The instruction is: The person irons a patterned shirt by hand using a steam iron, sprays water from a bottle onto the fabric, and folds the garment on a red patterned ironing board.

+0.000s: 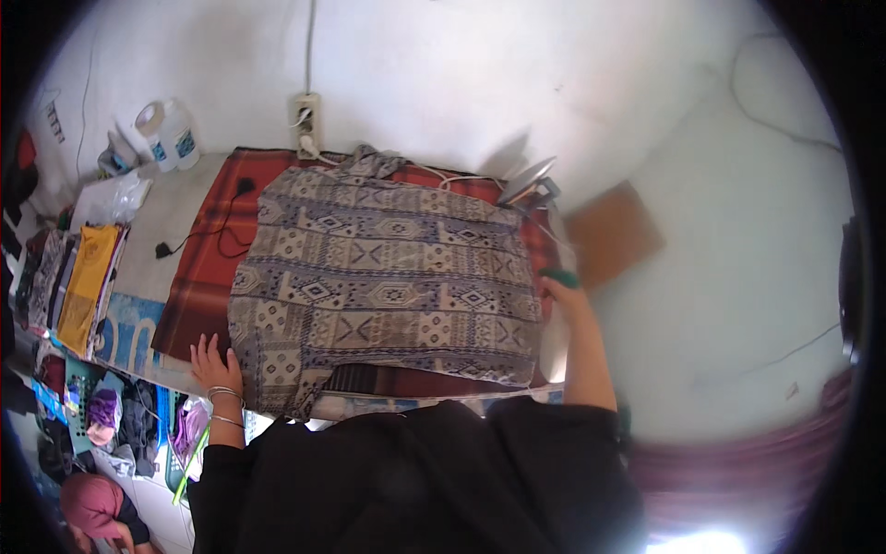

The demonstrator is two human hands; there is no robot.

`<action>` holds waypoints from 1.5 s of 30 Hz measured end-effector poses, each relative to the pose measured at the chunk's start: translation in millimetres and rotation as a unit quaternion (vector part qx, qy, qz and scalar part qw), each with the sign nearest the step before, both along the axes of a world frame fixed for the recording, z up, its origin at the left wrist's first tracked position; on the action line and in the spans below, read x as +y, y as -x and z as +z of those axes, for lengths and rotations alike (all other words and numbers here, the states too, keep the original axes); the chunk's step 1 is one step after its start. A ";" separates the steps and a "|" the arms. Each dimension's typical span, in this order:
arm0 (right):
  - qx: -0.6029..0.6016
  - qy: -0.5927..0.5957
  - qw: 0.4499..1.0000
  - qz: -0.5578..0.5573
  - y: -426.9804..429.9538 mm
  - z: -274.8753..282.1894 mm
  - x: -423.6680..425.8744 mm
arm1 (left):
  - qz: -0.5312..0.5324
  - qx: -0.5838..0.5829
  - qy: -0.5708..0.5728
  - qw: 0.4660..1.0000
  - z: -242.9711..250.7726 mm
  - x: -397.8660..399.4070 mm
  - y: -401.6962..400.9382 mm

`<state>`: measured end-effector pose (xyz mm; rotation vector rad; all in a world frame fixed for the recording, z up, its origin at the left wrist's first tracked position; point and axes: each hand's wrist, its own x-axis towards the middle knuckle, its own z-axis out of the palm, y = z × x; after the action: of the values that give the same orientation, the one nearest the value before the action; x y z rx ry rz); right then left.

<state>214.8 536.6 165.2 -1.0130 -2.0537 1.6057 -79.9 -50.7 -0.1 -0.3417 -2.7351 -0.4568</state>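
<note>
A patterned shirt in grey, beige and blue lies spread out before me, its collar toward the wall. Beside its lower left edge my left hand rests flat with the fingers apart, holding nothing. My right hand is at the shirt's right edge, closed around a green object, mostly hidden by the grip. Under the shirt is a red plaid cloth. An electric iron stands tilted up at the cloth's far right corner, its soleplate turned toward the wall.
A power strip with plugs hangs at the wall. A black cord lies on the cloth. Folded clothes and plastic bottles are at the left. Below are baskets of clothes and another person. A brown board is at the right.
</note>
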 end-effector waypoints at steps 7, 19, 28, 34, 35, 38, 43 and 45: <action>-0.045 -0.104 0.982 -0.149 -168.6 32.5 -22.9 | -0.241 -0.044 0.010 0.969 40.2 152.6 -30.2; 0.036 0.204 0.874 -0.439 -324.5 -154.5 -103.2 | -0.213 -0.249 0.256 0.909 56.1 265.8 -102.7; -0.146 0.462 0.850 -0.206 -389.2 -174.4 -64.3 | -0.221 -0.229 0.252 0.914 52.0 258.8 -106.3; -0.523 0.120 0.824 -0.179 -370.0 -7.9 38.4 | -0.150 -0.246 0.211 0.934 52.6 246.3 -119.2; -0.453 0.053 0.861 -0.226 -342.1 2.6 64.7 | -0.143 -0.229 0.210 0.940 48.5 243.9 -119.4; -0.044 -0.040 0.960 -0.274 -214.3 -9.0 137.9 | -0.153 -0.224 0.188 0.944 45.6 248.2 -117.5; -0.006 -0.220 0.971 -0.096 43.8 -54.6 229.0 | -0.158 -0.201 0.153 0.955 41.9 239.0 -118.3; 0.037 -0.106 0.992 -0.066 105.4 -70.3 270.1 | -0.152 -0.214 0.145 0.954 51.1 242.6 -118.0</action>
<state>109.4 806.7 94.8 -0.9758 -2.0131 1.3082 38.1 191.8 51.0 -0.8367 -3.1931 -0.2194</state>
